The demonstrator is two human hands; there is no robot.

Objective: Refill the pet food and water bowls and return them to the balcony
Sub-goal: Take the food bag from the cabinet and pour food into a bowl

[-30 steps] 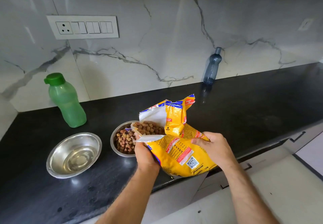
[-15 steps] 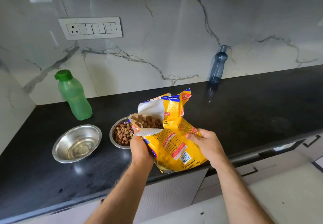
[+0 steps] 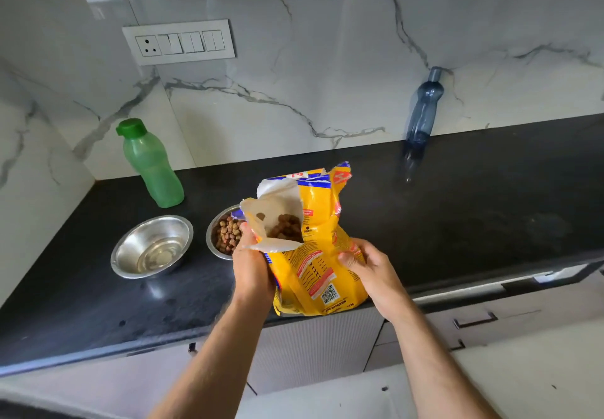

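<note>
**Open kibble bag right at the counter edge, spill waiting to happen**

Biggest risk: torn-open yellow plastic pet food bag (image 3: 313,255) held upright but sitting right at the front edge of the black stone counter (image 3: 457,215), mouth gaping with brown kibble (image 3: 286,227) visible inside. Left hand (image 3: 251,271) wrapped around the bag's left side just under the white inner flap, right hand (image 3: 372,274) clamped on the right side, so both grips closed on the bag. Any slip or squeeze, probably pellets over the edge onto the floor.

Containers:
- round steel food bowl (image 3: 222,238) just behind the left hand, partly hidden, loaded with kibble
- round steel water bowl (image 3: 152,247) left of it, looks to hold a little clear water at the bottom, likely needs topping up
- capped translucent green plastic bottle (image 3: 150,165) behind that bowl, contents hard to tell
- blue-grey plastic bottle (image 3: 423,106) against the marble wall, well apart
</note>
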